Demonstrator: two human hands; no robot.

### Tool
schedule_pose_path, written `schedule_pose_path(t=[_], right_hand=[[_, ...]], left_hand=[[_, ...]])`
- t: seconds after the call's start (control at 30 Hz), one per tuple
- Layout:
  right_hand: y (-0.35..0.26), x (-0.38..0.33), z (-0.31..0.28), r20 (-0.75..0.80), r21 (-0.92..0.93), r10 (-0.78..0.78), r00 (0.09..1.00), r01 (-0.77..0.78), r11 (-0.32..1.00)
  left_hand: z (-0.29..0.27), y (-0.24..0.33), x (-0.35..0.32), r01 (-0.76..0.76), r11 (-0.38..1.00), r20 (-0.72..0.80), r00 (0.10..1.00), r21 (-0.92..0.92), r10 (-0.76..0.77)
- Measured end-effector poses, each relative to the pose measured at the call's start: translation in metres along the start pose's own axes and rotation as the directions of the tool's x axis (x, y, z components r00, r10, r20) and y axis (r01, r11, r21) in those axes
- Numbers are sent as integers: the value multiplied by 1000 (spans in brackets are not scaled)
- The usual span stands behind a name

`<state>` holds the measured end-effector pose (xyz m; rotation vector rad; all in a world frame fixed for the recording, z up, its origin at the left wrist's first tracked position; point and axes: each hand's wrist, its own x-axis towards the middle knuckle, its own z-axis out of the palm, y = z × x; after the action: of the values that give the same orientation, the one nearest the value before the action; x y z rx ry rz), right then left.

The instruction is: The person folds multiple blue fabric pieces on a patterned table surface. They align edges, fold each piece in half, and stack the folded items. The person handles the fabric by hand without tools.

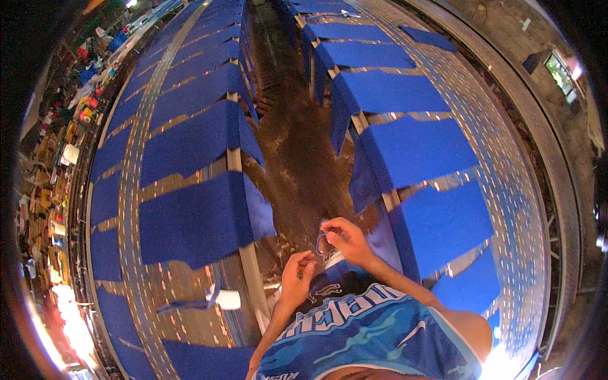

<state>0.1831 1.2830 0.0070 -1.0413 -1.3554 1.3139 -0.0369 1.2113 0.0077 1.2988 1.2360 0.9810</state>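
In front of my torso, above the aisle between two long tables, both my hands are raised close together. My right hand (348, 244) has its fingers curled in a pinch, with a thin bluish strip (320, 244) looping down from the fingertips. Slightly lower and to the left, my left hand (296, 277) is closed, thumb against fingers; whatever it may hold is too small to make out. Blue cloth panels (190, 218) lie in a row across the left table, their ends hanging over its edge. Matching blue panels (434, 212) cover the right table.
On the left table (183, 282) near me lie a small white block (228, 299) and a dark blue strip (183, 306). A brown, worn floor (304, 152) runs down the narrow aisle. Colourful clutter (85, 111) lines the far left; a metal rail (538, 114) borders the right table.
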Motion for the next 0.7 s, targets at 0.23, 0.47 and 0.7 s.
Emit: schedule_pose_path(t=[0.23, 0.47, 0.7], right_hand=[[-4, 185, -36, 100, -69, -97, 990, 104, 992], [-1, 324, -95, 38, -137, -111, 993, 115, 984], [26, 409, -124, -80, -186, 19, 997, -34, 982]], left_hand=[[-27, 63, 188, -108, 988, -77, 990, 111, 117], [-51, 58, 331, -62, 996, -130, 989, 60, 70], [-45, 40, 459, 42, 999, 85, 995, 26, -44]])
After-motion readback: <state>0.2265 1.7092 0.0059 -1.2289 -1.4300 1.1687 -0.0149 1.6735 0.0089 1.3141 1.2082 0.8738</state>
